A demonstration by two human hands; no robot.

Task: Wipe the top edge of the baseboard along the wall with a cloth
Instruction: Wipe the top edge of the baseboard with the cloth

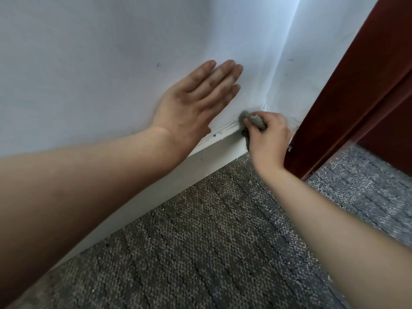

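Note:
A white baseboard (196, 166) runs along the foot of the pale wall toward the corner. Its top edge shows dark specks and scuffs near the corner. My right hand (266, 139) grips a small bunched grey cloth (253, 119) and holds it against the baseboard's top edge just short of the corner. My left hand (196, 103) lies flat on the wall above the baseboard, fingers straight and together, to the left of the cloth. Most of the cloth is hidden inside my right fist.
The wall (100, 63) meets a second wall at a corner (278, 74) right of the cloth. A dark red-brown door frame (347, 103) stands just right of my right hand. Grey patterned carpet (211, 241) covers the floor.

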